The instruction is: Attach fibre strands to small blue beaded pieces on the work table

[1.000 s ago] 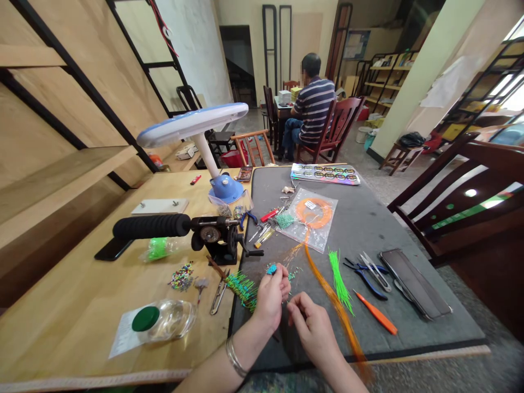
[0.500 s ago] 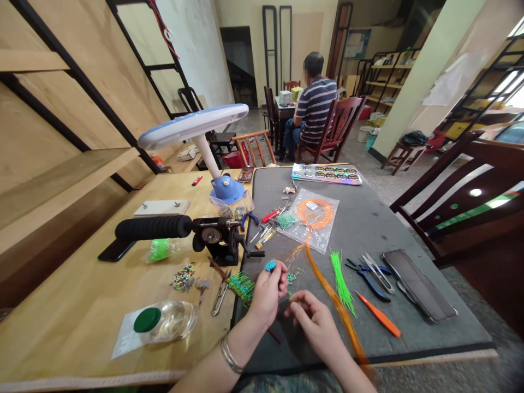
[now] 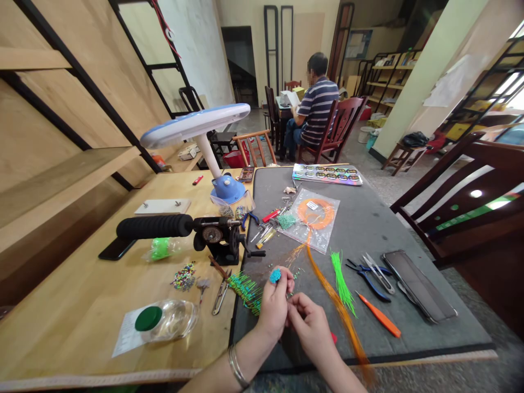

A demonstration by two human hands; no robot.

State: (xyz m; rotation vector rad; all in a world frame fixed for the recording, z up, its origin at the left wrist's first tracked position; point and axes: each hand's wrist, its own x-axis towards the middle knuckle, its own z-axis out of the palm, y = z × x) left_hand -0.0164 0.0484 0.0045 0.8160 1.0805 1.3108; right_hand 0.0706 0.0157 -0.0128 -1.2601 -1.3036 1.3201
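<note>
My left hand (image 3: 275,307) pinches a small turquoise beaded piece (image 3: 275,275) between its fingertips. My right hand (image 3: 311,326) is right beside it, fingertips bunched against the left fingers; anything thin between them is too small to tell. On the grey mat (image 3: 368,229), a long orange fibre bundle (image 3: 333,297) runs past my right hand. Green bristle-like strands (image 3: 245,293) lie just left of my left hand, and loose bright green strands (image 3: 340,283) lie to the right.
Blue-handled pliers (image 3: 368,279), scissors (image 3: 379,273), an orange-handled tool (image 3: 379,315) and a phone (image 3: 417,286) lie at the mat's right. A hand-cranked tool (image 3: 215,234) and a lamp (image 3: 196,128) stand on the wooden table (image 3: 82,322). A co-worker sits at a far table.
My left hand and the turquoise piece have shifted slightly right and down in the picture. My right hand has risen toward them, and its fingertips now meet the left fingers.
</note>
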